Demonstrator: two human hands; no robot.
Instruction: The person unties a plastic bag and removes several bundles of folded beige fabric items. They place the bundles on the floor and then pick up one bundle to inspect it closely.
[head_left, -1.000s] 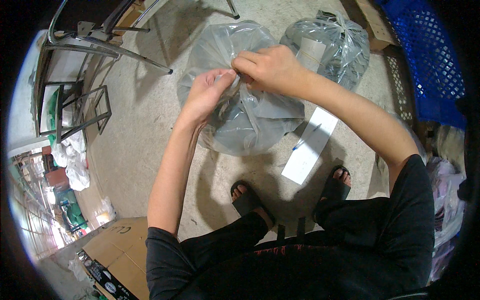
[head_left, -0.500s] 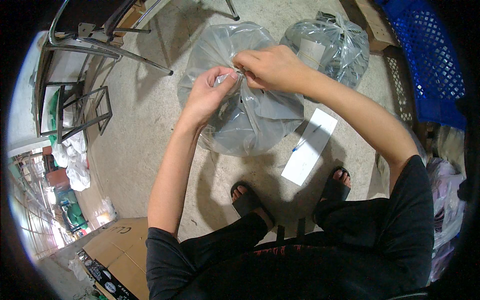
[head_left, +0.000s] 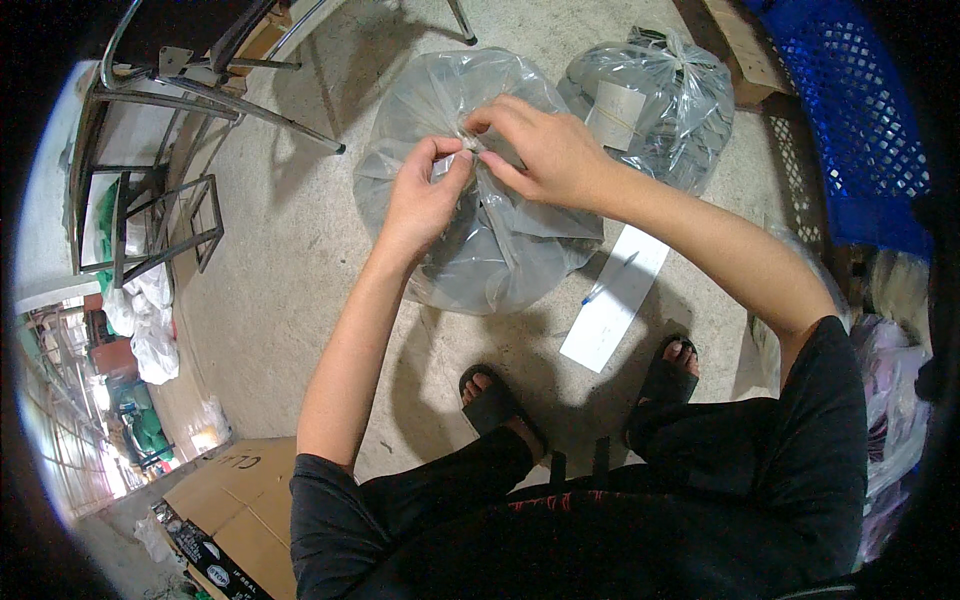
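A large clear plastic bag [head_left: 480,265] with dark and grey contents sits on the floor in front of me, its top gathered into a twisted neck. My left hand [head_left: 425,195] pinches the gathered neck between thumb and fingers. On the other side of the neck, my right hand [head_left: 550,150] has thumb and forefinger apart, its fingertips touching or very near the plastic; its other fingers are partly hidden. Below the bag's right side lies a white sheet of paper [head_left: 605,325] with a blue pen [head_left: 600,293] on it.
Behind to the right stands a second tied plastic bag [head_left: 690,130] with a pale card [head_left: 616,115] on it. A blue crate [head_left: 850,120] is at the far right. Metal chair legs [head_left: 250,110] reach in at upper left. A cardboard box [head_left: 240,500] sits at lower left.
My right hand has loosened from a tight pinch, thumb and forefinger now spread beside the neck. My left hand still pinches the bag's neck, having barely shifted.
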